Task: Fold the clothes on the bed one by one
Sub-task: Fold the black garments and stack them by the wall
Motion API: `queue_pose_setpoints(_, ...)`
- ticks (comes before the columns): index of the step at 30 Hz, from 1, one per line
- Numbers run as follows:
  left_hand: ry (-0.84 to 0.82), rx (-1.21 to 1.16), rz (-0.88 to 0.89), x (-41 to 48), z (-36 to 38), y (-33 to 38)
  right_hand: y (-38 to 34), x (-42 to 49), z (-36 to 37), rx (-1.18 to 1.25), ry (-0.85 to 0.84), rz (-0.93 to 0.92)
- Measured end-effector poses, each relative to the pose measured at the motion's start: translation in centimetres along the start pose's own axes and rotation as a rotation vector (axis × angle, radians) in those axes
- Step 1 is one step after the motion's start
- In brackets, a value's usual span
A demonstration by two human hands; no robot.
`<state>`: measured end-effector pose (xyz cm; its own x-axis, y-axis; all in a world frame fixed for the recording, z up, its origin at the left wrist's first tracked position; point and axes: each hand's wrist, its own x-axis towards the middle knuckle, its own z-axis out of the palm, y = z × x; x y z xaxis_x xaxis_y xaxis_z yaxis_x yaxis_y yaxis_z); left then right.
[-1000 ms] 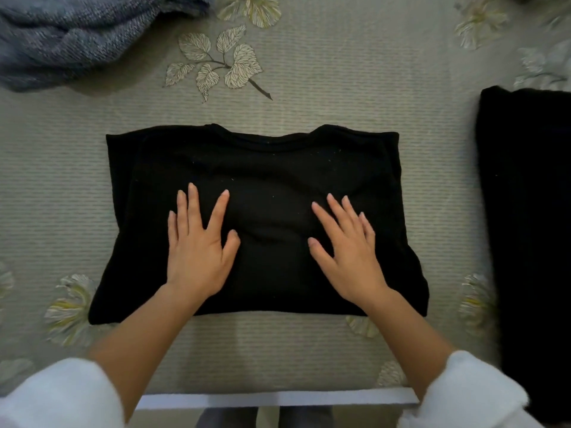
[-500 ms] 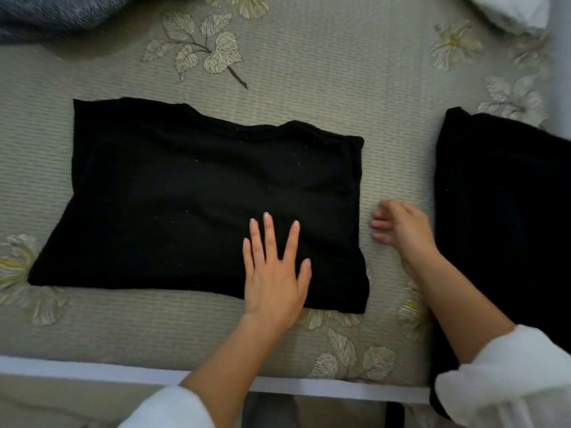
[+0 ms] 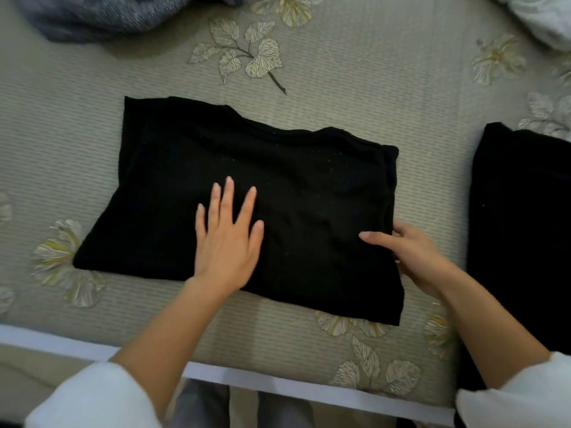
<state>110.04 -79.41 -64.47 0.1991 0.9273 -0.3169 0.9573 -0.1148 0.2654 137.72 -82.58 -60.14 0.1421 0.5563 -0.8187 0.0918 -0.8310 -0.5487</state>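
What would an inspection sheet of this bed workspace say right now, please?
Surface: floral-print bed cover, lying flat.
Job's things: black shirt, partly folded, centre; second black garment lying apart on its right.
Clutter: grey knit at the far left; white cloth at the far right.
Hands: left hand flat on the shirt; right hand pinching the shirt's right edge, thumb on top.
Cables: nothing seen.
Surroundings: white bed edge nearest the person.

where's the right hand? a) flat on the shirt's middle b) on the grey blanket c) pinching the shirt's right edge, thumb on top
c: the right hand pinches the right edge of the black shirt, thumb over the cloth; the left hand is the flat one.
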Motion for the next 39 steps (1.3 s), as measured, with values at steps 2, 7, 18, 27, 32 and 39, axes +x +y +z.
queue_pose_setpoints(2,-0.072,0.055,0.031,0.4,0.2,-2.9,-1.0,-0.7,0.0,0.079,-0.117,0.019)
queue_pose_setpoints(7,-0.105,0.056,0.103,0.5,0.9,-4.3,-5.6,-2.7,2.2,0.077,-0.202,-0.022)
queue_pose_setpoints(18,-0.340,-1.191,-0.170,2.0,-6.4,-8.8,-13.9,-3.5,18.9,0.293,-0.083,-0.292)
queue_pose_setpoints(27,-0.475,-1.674,-0.683,1.7,-10.7,-18.7,-13.1,1.2,31.9,-0.071,-0.232,-0.246)
queue_pose_setpoints(32,-0.442,-1.332,-0.542,1.8,-11.0,-18.8,-10.2,0.2,30.5,-0.099,-0.089,-0.306)
queue_pose_setpoints(39,-0.162,-1.032,-0.383,1.1,-10.6,-18.7,-6.7,-1.9,24.7,-0.282,0.357,-0.419)
